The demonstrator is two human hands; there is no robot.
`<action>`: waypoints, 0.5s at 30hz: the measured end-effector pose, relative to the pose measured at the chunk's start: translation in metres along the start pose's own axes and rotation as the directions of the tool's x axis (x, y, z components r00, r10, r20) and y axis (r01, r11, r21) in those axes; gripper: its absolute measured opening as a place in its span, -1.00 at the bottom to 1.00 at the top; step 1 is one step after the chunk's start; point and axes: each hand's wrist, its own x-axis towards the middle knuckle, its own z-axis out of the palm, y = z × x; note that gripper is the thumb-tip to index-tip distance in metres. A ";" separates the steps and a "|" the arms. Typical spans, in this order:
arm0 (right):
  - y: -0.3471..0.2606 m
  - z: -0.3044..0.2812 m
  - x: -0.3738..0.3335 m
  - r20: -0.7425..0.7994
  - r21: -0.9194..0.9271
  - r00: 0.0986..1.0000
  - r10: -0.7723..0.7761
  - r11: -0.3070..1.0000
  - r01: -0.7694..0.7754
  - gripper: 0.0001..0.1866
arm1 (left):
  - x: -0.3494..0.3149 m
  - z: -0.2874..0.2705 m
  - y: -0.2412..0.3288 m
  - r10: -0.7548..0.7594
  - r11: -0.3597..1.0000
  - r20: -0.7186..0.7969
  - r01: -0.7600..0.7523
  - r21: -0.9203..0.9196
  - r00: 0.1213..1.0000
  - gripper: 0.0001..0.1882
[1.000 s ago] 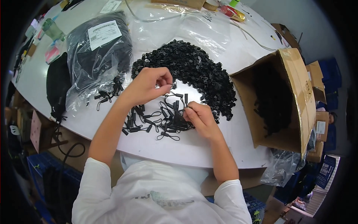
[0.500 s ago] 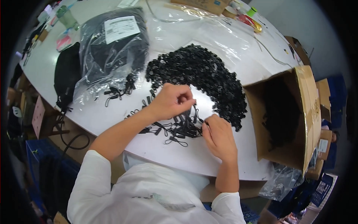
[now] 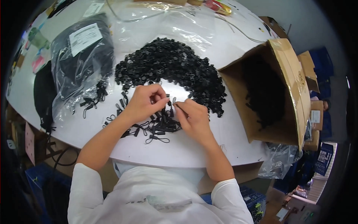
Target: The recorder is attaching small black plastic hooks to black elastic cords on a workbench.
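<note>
My left hand is closed in a pinch, with a small black piece at its fingertips; its exact kind is hidden. Just to the right, my right hand is also closed, its thumb and forefinger on a short black cord loop of a strap. The fingertips of both hands are close together over the table. Below them lies a loose heap of black cord-loop straps with small tubular ends. Beyond the hands, a large curved pile of small flat black plastic pieces spreads across the white table.
An open cardboard box with black contents tilts at the right. A clear bag of black goods lies at the left, with more cord loops beside it. Clear plastic sheeting covers the far table. A crumpled plastic bag hangs near the right edge.
The view has shifted, so table things appear further left. My hands have come closer together; the right hand has risen toward the left hand's fingertips, with the cord loop now between them.
</note>
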 end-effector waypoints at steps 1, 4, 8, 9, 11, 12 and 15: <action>-0.001 -0.001 0.000 0.019 -0.069 1.000 -0.001 0.998 0.002 -0.88 | 0.000 -0.001 0.000 0.001 1.000 0.015 -0.001 0.011 1.000 -0.88; -0.008 -0.004 0.001 0.051 -0.159 0.999 -0.002 0.987 0.010 -0.85 | 0.002 0.002 -0.002 0.024 1.000 0.014 -0.024 -0.001 1.000 -0.87; -0.002 -0.001 0.000 0.042 -0.093 0.999 -0.023 0.995 0.027 -0.85 | 0.003 0.004 -0.003 0.050 0.999 -0.004 -0.051 -0.015 0.999 -0.85; 0.000 0.001 0.000 0.043 -0.091 0.999 -0.024 0.995 0.028 -0.85 | 0.003 0.004 -0.002 0.049 0.999 -0.005 -0.049 -0.014 0.999 -0.85; 0.003 0.002 -0.001 0.031 -0.060 0.999 0.010 0.998 -0.008 -0.87 | 0.004 0.004 -0.002 0.061 0.998 0.002 -0.061 0.001 0.998 -0.85; 0.003 0.002 -0.001 0.033 -0.057 0.999 0.008 0.998 -0.006 -0.87 | 0.004 0.004 -0.002 0.059 0.998 -0.001 -0.059 0.003 0.998 -0.85; 0.003 0.002 -0.002 0.034 -0.113 0.998 -0.051 0.992 0.054 -0.88 | 0.003 0.004 -0.002 0.086 0.996 -0.014 -0.086 -0.003 0.996 -0.85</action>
